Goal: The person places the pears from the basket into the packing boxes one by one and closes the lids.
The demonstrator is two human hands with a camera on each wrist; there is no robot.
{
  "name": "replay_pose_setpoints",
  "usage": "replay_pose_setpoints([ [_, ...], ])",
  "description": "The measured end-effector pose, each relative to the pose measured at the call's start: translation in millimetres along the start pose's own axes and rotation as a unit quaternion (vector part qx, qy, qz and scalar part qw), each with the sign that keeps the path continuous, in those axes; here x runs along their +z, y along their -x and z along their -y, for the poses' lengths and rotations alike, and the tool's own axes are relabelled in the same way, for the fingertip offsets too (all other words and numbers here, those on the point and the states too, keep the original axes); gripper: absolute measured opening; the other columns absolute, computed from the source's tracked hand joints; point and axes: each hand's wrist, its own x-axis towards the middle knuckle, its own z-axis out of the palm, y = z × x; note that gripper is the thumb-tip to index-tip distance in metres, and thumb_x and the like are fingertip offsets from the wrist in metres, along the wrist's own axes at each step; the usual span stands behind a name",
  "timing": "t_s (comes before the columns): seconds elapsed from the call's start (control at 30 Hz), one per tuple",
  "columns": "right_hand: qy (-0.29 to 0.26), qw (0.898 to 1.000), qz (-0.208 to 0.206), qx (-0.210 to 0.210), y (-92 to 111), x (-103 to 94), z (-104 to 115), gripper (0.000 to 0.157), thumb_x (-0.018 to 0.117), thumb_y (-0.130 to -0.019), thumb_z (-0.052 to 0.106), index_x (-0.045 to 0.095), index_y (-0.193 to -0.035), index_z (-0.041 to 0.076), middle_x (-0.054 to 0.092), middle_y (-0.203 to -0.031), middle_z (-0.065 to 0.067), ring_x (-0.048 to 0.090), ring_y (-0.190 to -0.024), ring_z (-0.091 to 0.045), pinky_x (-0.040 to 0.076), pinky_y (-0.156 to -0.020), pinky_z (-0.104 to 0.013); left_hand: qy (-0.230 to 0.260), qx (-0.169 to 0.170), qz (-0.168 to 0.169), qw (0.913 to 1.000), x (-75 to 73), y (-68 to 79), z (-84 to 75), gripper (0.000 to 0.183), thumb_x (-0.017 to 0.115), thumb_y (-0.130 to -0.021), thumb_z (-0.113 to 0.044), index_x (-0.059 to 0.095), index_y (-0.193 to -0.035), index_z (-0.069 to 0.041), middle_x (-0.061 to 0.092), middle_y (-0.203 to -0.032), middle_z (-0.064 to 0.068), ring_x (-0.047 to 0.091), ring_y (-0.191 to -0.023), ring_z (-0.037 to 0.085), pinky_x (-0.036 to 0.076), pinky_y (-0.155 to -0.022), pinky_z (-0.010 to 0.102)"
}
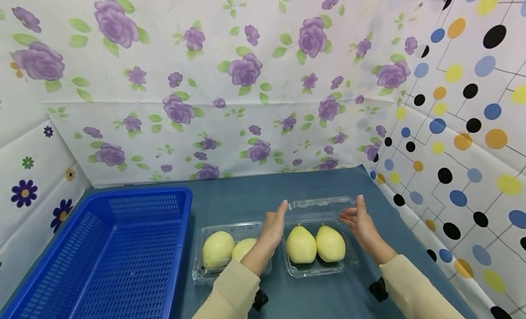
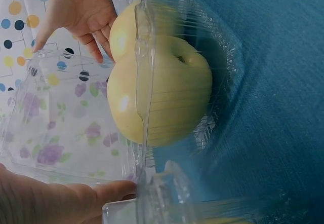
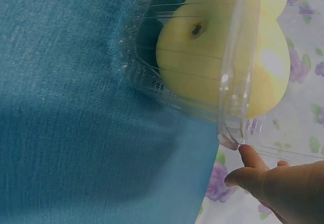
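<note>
Two pale yellow pears (image 1: 301,245) sit in a clear plastic clamshell box (image 1: 304,274), whose lid (image 1: 322,202) stands raised behind them. My left hand (image 1: 271,230) is at the lid's left side with its fingers straight. On the other side, my right hand (image 1: 367,230) holds its thumb up and its fingers extended beside the lid. In the left wrist view, the right thumb (image 2: 40,39) meets a corner of the lid. A right fingertip (image 3: 248,155) is at the box's corner in the right wrist view.
A second clear box (image 1: 201,275) with yellow pears (image 1: 218,249) lies to the left, partly behind my left forearm. Farther left is a large blue plastic basket (image 1: 181,250). Floral and dotted sheets (image 1: 246,104) wall the blue-grey tabletop (image 1: 320,300).
</note>
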Motion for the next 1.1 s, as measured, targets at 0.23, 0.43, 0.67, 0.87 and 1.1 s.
replay_pose_setpoints([
  [0.23,-0.019,1.000,0.018,-0.017,8.1,-6.7,-2.6,0.094,0.008,-0.093,0.067,0.010,-0.147,-0.010,0.012,-0.152,-0.034,0.014,-0.142,-0.045,0.007,-0.116,-0.054,-0.005,-0.016,0.003,0.9999,-0.3,7.7,-0.6,0.090,0.030,-0.093,-0.068,0.021,-0.147,0.004,0.024,-0.149,0.028,0.023,-0.136,0.049,0.022,-0.106,0.065],
  [0.43,-0.010,1.000,0.023,-0.019,14.9,-10.8,-5.9,0.091,0.009,-0.095,0.064,0.005,-0.148,-0.010,0.009,-0.152,-0.035,0.011,-0.142,-0.046,0.013,-0.116,-0.052,0.006,-0.041,0.014,0.9990,0.6,14.4,-1.2,0.095,0.030,-0.091,-0.069,0.014,-0.149,0.004,0.015,-0.152,0.028,0.016,-0.138,0.050,0.017,-0.106,0.068],
  [0.67,0.009,0.999,0.036,-0.001,24.2,-13.4,-10.8,0.090,0.009,-0.096,0.062,0.005,-0.147,-0.011,0.009,-0.151,-0.036,0.013,-0.140,-0.048,0.019,-0.114,-0.054,0.056,-0.084,0.038,0.9942,2.1,23.1,1.5,0.099,0.033,-0.090,-0.071,0.006,-0.151,0.002,0.003,-0.155,0.028,0.012,-0.139,0.050,0.020,-0.108,0.064],
  [0.87,0.026,0.998,0.057,0.020,36.2,-16.3,-20.6,0.089,0.007,-0.097,0.061,0.004,-0.147,-0.012,0.015,-0.149,-0.038,0.019,-0.138,-0.049,0.025,-0.112,-0.055,0.109,-0.112,0.056,0.9861,6.0,29.2,4.7,0.099,0.035,-0.087,-0.074,0.010,-0.153,-0.005,0.001,-0.155,0.028,0.010,-0.140,0.051,0.023,-0.109,0.061],
  [1.1,0.039,0.996,0.073,0.042,45.0,-15.5,-31.3,0.085,0.004,-0.098,0.058,0.003,-0.147,-0.011,0.017,-0.147,-0.039,0.023,-0.136,-0.051,0.029,-0.108,-0.057,0.132,-0.123,0.066,0.9813,7.6,39.0,9.7,0.104,0.039,-0.083,-0.077,0.010,-0.153,-0.006,0.009,-0.149,0.039,0.016,-0.135,0.056,0.028,-0.105,0.063],
])
